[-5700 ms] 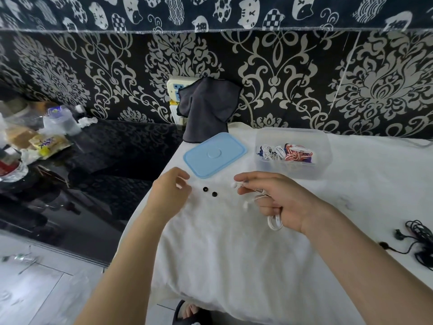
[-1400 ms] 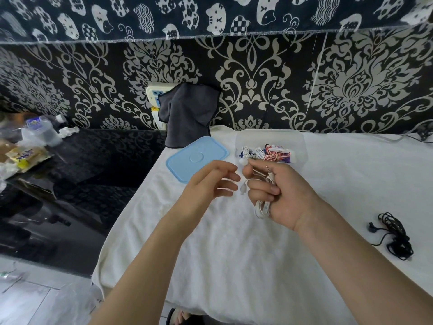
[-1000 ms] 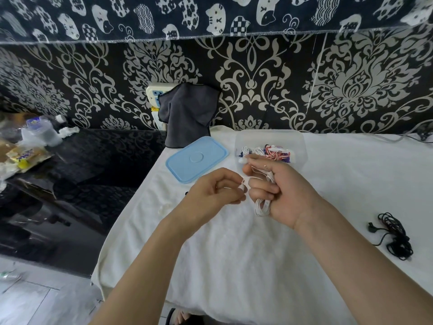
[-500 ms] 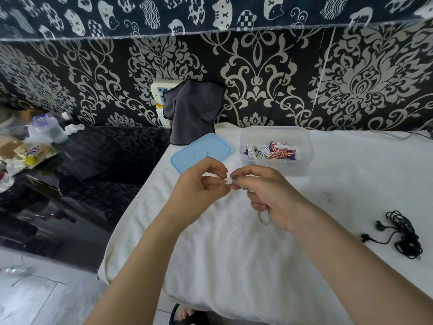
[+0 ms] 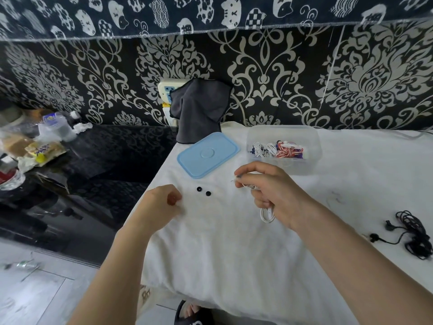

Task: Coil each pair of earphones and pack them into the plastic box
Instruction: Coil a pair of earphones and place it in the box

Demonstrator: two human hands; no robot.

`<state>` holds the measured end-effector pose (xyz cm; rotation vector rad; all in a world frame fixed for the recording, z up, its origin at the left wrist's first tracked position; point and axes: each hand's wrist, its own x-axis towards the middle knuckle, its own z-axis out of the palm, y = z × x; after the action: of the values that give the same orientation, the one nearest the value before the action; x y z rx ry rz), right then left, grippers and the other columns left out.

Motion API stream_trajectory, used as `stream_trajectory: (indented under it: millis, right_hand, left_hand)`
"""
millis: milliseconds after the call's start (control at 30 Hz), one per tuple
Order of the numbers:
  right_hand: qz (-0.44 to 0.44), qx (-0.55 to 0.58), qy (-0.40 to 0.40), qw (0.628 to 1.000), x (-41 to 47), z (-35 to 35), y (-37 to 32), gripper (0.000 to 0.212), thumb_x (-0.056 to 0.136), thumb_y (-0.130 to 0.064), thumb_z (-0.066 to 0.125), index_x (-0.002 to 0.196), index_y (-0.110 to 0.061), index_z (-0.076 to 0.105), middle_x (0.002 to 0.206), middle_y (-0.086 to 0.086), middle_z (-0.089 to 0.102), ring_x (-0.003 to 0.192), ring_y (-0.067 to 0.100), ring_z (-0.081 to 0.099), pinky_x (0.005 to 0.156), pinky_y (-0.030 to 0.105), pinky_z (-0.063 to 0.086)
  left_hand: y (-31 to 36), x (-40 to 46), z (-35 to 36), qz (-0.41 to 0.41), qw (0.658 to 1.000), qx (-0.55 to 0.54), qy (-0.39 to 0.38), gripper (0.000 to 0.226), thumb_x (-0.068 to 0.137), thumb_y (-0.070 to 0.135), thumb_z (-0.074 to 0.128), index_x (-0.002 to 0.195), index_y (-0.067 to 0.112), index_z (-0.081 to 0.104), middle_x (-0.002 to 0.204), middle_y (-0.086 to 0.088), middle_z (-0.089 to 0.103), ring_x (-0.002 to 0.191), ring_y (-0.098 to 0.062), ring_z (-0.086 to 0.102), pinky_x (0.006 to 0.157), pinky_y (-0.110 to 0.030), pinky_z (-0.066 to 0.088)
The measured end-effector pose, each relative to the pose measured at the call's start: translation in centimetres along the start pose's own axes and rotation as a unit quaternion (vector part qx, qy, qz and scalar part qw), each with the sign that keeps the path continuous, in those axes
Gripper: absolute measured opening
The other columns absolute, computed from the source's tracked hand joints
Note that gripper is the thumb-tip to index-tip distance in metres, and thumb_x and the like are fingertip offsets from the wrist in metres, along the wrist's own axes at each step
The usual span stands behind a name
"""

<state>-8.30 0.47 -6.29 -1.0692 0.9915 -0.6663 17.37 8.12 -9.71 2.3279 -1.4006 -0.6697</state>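
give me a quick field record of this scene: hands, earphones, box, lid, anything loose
right hand: grips coiled white earphones
left hand: fingers curled on the white cloth; what it holds cannot be told
plastic box: open, coiled earphones inside
blue lid: flat, left of box
black earphones: uncoiled, far right
two black ear tips: loose between the hands

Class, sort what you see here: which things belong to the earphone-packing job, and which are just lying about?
Job: white earphones in right hand; plastic box; blue lid; black earphones.

Lying about: grey cloth; snack packets; two black dots.
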Motion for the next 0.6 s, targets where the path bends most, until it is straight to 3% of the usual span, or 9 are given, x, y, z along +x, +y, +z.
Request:
stream_trajectory:
  millis: [300, 600]
  right_hand:
    - [0.000, -0.002, 0.011, 1.000, -0.2, 0.0, -0.1, 0.012, 0.087, -0.007, 0.068, 0.099, -0.007, 0.070, 0.074, 0.002, 0.069, 0.044, 0.011, 0.025, 0.047, 0.025, 0.019]
    - [-0.009, 0.009, 0.012, 1.000, -0.5, -0.4, -0.5, 0.010, 0.087, -0.008, 0.068, 0.097, -0.009, 0.070, 0.075, 0.002, 0.069, 0.046, 0.012, 0.024, 0.046, 0.025, 0.019]
  left_hand:
    - [0.4, 0.3, 0.7, 0.038, 0.998, -0.010, 0.043, 0.016, 0.085, 0.008, 0.066, 0.079, 0.022, 0.065, 0.086, 0.007, 0.067, 0.073, -0.016, 0.060, 0.062, -0.026, 0.048]
    - [1.5, 0.4, 1.0, 0.068, 0.995, -0.044, 0.064, 0.015, 0.091, 0.009, 0.062, 0.084, 0.021, 0.063, 0.087, 0.009, 0.067, 0.064, -0.013, 0.055, 0.049, -0.016, 0.040]
